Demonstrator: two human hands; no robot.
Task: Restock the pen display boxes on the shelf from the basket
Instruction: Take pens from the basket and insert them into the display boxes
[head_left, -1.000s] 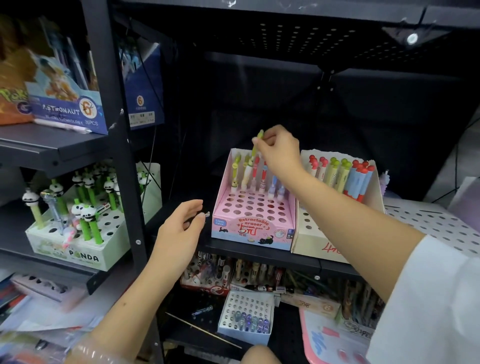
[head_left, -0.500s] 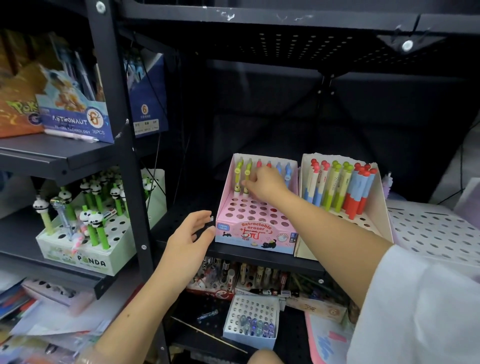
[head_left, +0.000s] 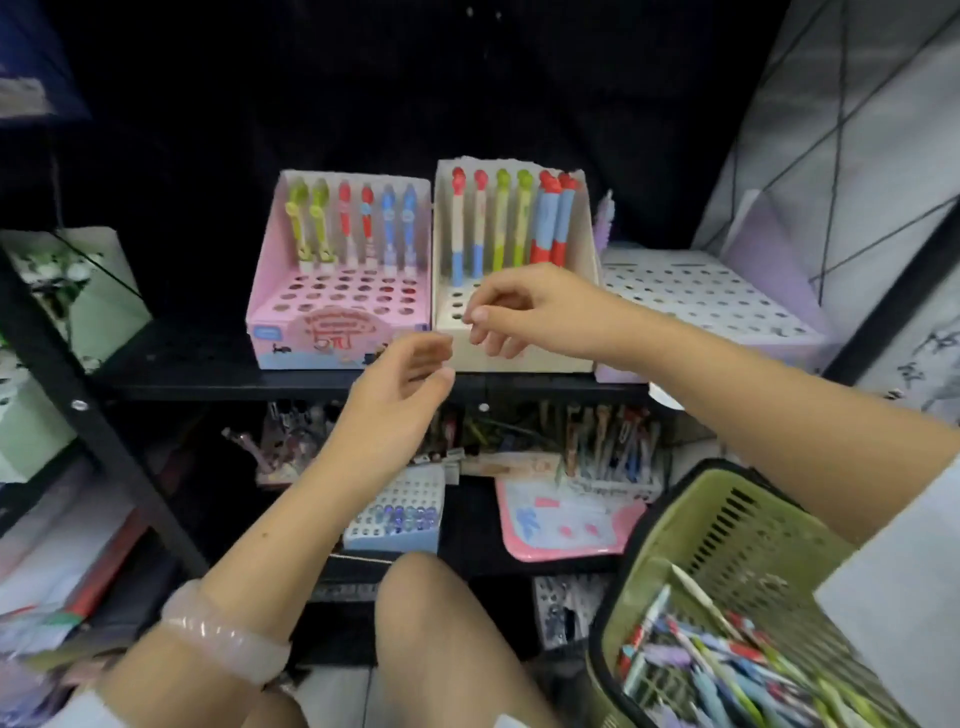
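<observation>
Two hands are hovering in front of the black metal shelf, both holding nothing: the right hand, which half a second ago was seating a pen in the pink cardboard display box, is drawing back with fingers loosely curled, and the left hand is lifting with fingers relaxed. That pen is now standing in the back row of six colourful pens, so one slot is being counted as filled, and many holes are waiting. Those pens are standing upright, long axes vertical, caps up. Beside the pink box, the cream cardboard display box is holding taller pens. Loose refill pens are lying jumbled, pointing every way, in the green plastic basket at lower right.
</observation>
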